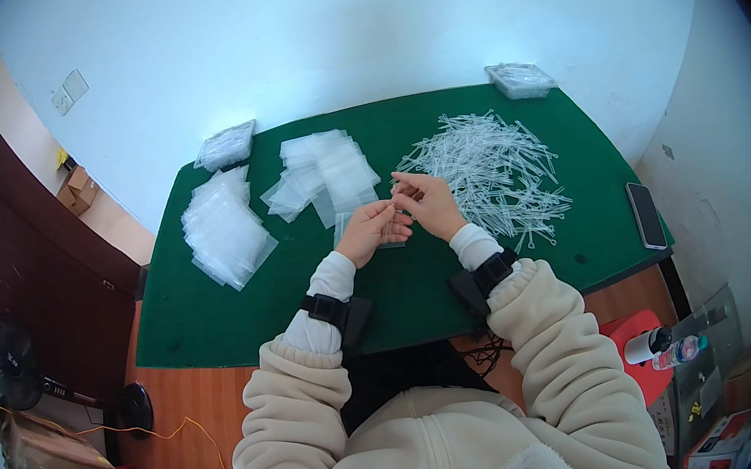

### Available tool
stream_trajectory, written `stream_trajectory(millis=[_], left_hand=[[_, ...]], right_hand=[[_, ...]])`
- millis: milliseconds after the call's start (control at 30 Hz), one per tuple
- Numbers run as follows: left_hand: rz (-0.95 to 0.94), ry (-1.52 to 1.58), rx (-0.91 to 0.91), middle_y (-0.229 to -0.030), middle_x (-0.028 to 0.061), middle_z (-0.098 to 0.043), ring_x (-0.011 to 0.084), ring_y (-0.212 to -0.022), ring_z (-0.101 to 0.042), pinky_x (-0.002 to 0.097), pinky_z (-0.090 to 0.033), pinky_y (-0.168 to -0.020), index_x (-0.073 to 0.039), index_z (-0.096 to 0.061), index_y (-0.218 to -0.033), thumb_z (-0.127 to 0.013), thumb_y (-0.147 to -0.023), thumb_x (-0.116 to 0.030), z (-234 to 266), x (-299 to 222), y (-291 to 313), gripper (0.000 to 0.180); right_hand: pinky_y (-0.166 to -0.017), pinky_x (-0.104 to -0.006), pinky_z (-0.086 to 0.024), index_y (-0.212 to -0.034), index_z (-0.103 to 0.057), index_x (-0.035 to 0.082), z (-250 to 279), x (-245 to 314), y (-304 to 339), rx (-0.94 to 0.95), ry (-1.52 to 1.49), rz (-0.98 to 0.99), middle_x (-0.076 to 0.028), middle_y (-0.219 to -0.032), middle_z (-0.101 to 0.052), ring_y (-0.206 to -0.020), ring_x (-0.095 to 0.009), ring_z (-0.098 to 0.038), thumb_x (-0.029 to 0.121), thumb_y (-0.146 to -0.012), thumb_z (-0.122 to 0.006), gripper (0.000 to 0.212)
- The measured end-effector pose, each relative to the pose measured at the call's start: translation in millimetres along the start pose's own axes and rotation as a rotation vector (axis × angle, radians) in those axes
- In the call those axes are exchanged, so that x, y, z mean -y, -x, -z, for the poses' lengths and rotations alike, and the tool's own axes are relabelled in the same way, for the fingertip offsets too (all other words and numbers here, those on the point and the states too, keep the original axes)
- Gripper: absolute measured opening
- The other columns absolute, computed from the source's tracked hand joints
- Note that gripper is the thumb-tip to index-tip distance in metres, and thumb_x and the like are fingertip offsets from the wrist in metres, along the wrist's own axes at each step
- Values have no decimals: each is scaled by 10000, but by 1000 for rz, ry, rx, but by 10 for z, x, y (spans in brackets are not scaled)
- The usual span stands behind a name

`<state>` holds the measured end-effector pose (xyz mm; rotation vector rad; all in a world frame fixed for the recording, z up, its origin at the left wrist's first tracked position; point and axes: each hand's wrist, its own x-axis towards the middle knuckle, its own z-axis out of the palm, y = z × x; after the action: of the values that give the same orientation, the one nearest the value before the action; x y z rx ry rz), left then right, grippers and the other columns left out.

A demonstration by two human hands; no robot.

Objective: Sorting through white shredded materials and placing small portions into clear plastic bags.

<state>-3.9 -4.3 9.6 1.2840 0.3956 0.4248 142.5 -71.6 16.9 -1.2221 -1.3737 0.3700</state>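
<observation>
Both hands meet over the middle of the green table, fingertips almost touching. My left hand (375, 233) has its fingers curled in, and my right hand (429, 205) pinches with thumb and fingers. Whatever is between them is too small and clear to make out. Just beyond, a heap of clear flat plastic bags (346, 173) reaches toward my left hand. To the right of my right hand spreads a big loose pile of thin clear plastic sticks with looped ends (495, 173). Another fanned stack of clear plastic bags (223, 230) lies left of my left hand.
Clear plastic packs stand at the table's back left (227, 146) and back right (522, 80), near the white wall. A phone (645, 215) lies by the right edge. Below right, a red stool (640, 361) carries bottles; a black fan (9, 362) stands at left.
</observation>
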Motion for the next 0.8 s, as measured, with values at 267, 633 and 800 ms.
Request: stream_trajectory(millis=[267,633,800], left_hand=[[-24,8,10,-900,53,-581,115,-740,-574,273,-496,-717,-39,-521,-1080,-406,-932,-217,14,40,-9,258],[-13,0,-39,-758,-21,-518,36,-549,-390,181,-323,-493,-58,-539,-1008,-415,-927,-210,57,54,-8,212],[-46,-22,-214,-652,-48,-418,27,-498,-292,176,-214,-438,-58,-553,-952,-417,-923,-220,55,37,-37,214]], right_hand=[[-611,-253,-476,-1015,-613,7,12,-14,-5,27,97,-2,-89,-744,-634,-626,-158,-592,83,-759,-615,267],[-625,-278,-479,-981,-625,12,-5,-91,7,51,111,26,-117,-782,-644,-662,-206,-620,98,-777,-586,225],[-628,-290,-473,-918,-644,22,70,-182,-55,-73,230,25,-93,-791,-643,-696,-202,-615,70,-786,-551,168]])
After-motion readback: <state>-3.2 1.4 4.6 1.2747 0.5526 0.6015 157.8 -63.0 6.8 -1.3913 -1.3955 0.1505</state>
